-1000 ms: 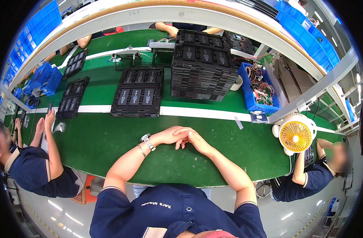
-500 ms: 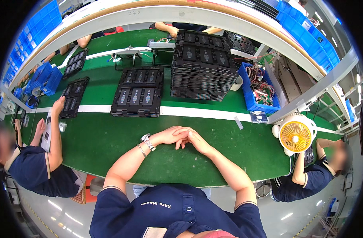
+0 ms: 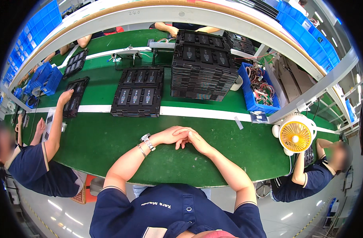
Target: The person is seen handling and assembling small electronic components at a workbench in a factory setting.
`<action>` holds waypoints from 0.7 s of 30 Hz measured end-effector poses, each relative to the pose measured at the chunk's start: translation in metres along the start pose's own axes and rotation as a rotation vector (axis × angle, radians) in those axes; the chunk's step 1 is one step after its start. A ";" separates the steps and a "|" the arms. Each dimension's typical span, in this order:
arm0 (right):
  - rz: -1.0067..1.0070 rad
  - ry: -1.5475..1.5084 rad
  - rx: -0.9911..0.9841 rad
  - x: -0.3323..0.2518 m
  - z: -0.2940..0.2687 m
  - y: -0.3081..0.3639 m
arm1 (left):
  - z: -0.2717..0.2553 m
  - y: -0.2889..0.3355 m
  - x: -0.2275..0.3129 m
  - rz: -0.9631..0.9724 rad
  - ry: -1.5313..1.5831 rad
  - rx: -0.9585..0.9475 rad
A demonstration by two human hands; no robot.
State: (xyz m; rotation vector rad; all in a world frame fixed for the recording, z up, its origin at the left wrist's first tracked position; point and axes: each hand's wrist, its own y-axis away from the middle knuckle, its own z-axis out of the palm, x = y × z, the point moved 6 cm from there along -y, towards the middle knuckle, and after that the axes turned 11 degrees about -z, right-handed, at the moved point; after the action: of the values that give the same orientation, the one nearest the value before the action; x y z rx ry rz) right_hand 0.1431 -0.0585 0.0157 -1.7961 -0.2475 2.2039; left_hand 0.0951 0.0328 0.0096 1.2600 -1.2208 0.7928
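My left hand (image 3: 171, 135) and my right hand (image 3: 198, 143) are clasped together over the green work surface (image 3: 213, 166), fingers closed against one another. No object shows between them. A metal watch (image 3: 147, 141) and a bracelet (image 3: 142, 151) are on my left wrist. Beyond my hands lies a low stack of black trays (image 3: 136, 93) with dark flat parts in their compartments. Behind it to the right rises a much taller stack of the same black trays (image 3: 203, 71). Neither hand touches the trays.
A blue bin (image 3: 251, 93) of tangled wires stands at the right, behind a white and yellow fan (image 3: 295, 137). At the left, a co-worker's hand (image 3: 65, 96) is over a black tray (image 3: 75, 104). Another co-worker sits right. A shelf beam (image 3: 181, 14) crosses above.
The left co-worker's raised hand has moved farther forward and to the right over the black tray. My hands remain clasped in the same place.
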 end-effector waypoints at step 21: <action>0.020 -0.021 -0.011 0.001 0.003 -0.003 | -0.003 0.001 -0.003 0.012 -0.008 0.009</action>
State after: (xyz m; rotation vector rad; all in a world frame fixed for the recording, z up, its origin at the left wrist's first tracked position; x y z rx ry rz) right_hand 0.1401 -0.0553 0.0163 -1.7897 -0.2477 2.2402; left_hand 0.0939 0.0361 0.0078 1.2650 -1.2332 0.8037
